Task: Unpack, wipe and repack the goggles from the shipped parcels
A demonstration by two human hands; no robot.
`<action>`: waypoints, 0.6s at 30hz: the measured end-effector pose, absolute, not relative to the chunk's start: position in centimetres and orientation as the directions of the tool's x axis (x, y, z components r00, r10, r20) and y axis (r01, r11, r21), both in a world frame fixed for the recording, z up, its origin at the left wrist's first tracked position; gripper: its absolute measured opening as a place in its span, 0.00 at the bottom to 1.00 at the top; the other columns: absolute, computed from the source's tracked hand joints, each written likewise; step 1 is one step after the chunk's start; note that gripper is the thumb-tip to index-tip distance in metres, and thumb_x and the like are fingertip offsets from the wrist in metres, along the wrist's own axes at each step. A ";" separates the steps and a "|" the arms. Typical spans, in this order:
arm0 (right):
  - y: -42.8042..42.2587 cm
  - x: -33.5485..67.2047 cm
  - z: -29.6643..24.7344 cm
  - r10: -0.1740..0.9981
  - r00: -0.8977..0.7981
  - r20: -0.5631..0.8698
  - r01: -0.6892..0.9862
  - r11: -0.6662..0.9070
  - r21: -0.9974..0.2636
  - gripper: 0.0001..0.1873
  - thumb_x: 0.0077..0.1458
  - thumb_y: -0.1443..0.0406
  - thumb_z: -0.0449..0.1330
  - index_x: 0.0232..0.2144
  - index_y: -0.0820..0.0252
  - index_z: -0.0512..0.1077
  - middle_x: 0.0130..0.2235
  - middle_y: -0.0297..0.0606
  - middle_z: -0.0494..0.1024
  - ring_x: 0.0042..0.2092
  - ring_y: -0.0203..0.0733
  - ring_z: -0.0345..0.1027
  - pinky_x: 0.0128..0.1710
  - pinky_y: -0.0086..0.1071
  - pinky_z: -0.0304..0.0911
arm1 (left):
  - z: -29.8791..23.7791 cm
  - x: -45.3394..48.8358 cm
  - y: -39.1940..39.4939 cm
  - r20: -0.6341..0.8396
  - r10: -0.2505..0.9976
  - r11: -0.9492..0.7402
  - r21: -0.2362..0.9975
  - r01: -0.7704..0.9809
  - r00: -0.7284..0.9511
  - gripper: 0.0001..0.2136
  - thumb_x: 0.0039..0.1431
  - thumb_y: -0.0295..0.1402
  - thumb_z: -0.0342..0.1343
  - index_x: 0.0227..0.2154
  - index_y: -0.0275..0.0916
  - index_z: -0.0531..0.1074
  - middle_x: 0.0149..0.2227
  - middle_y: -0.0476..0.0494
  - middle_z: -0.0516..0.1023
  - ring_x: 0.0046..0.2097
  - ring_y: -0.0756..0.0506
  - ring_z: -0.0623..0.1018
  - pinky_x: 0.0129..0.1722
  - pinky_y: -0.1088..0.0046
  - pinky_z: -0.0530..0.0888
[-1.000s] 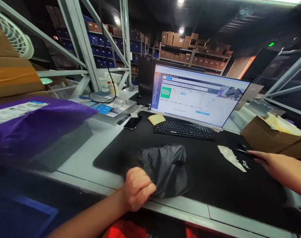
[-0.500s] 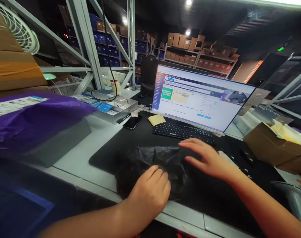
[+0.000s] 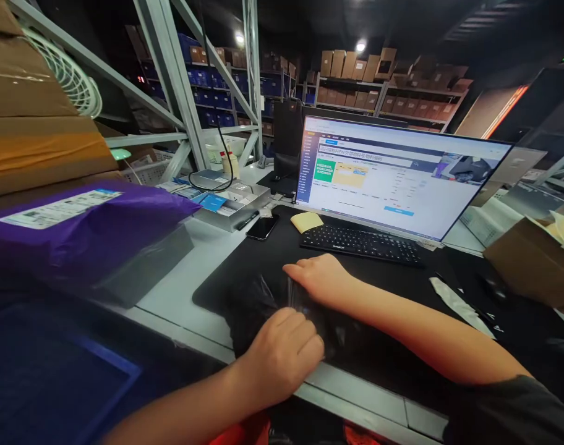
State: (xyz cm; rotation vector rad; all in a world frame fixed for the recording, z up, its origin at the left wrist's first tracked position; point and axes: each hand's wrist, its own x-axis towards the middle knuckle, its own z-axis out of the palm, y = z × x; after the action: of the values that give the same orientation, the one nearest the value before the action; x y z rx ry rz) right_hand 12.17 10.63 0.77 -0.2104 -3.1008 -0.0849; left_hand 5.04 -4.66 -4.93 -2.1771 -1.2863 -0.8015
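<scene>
A crumpled black plastic bag lies on the dark desk mat near the desk's front edge. My left hand is closed on the bag's near side, knuckles up. Just beyond it, my right hand is closed with fingertips pressed to the bag's far part, where the plastic is drawn into folds. The keyboard sits a little past my right hand. Whatever the bag may contain is hidden.
A monitor stands behind the keyboard, with yellow sticky notes and a phone left of it. A purple parcel and stacked cartons fill the left. An open cardboard box is at right.
My right hand has moved left and closed at the bag's far part; before, it was spread at the right side. My left hand keeps its grip. The view has shifted slightly.
</scene>
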 end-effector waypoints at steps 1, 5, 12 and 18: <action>11.6 11.8 1.2 0.235 -0.971 0.028 0.236 0.971 0.028 0.17 0.65 0.68 0.50 0.51 0.57 0.74 0.41 0.43 0.81 0.42 0.46 0.75 0.38 0.34 0.66 | -5.1 5.0 -4.9 0.699 0.602 -0.456 -0.096 0.885 0.386 0.15 0.67 0.22 0.42 0.24 0.38 0.64 0.23 0.49 0.64 0.27 0.47 0.62 0.28 0.67 0.59; 17.4 12.3 1.9 0.576 -0.809 0.116 0.575 0.817 -0.047 0.16 0.62 0.73 0.49 0.43 0.65 0.76 0.42 0.54 0.81 0.46 0.53 0.75 0.42 0.39 0.66 | -7.7 4.9 -7.5 0.628 0.587 -0.583 -0.110 0.805 0.511 0.17 0.70 0.27 0.42 0.22 0.39 0.61 0.21 0.51 0.61 0.24 0.48 0.61 0.26 0.66 0.53; 22.9 16.2 -0.7 0.569 -0.810 0.142 0.523 0.810 -0.264 0.09 0.60 0.68 0.59 0.39 0.60 0.79 0.41 0.39 0.82 0.44 0.44 0.75 0.44 0.31 0.66 | -10.7 2.5 -9.9 0.578 0.786 -0.279 0.013 0.960 0.220 0.18 0.74 0.35 0.39 0.26 0.40 0.62 0.23 0.49 0.67 0.24 0.47 0.67 0.24 0.68 0.59; 17.9 19.2 1.0 0.505 -0.740 0.444 0.403 0.862 -0.309 0.13 0.59 0.67 0.59 0.47 0.60 0.74 0.48 0.43 0.79 0.50 0.45 0.72 0.50 0.37 0.66 | -8.5 1.1 -9.4 0.602 0.776 -0.301 0.089 0.949 0.189 0.29 0.62 0.60 0.40 0.38 0.38 0.69 0.32 0.44 0.77 0.30 0.46 0.76 0.27 0.70 0.70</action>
State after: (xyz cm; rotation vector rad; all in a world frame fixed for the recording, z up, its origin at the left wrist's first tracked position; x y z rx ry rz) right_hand 19.24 17.95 1.00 -0.6614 -2.5068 0.2607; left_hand 1.14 -9.45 -8.49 -2.1659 -1.6362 -0.8089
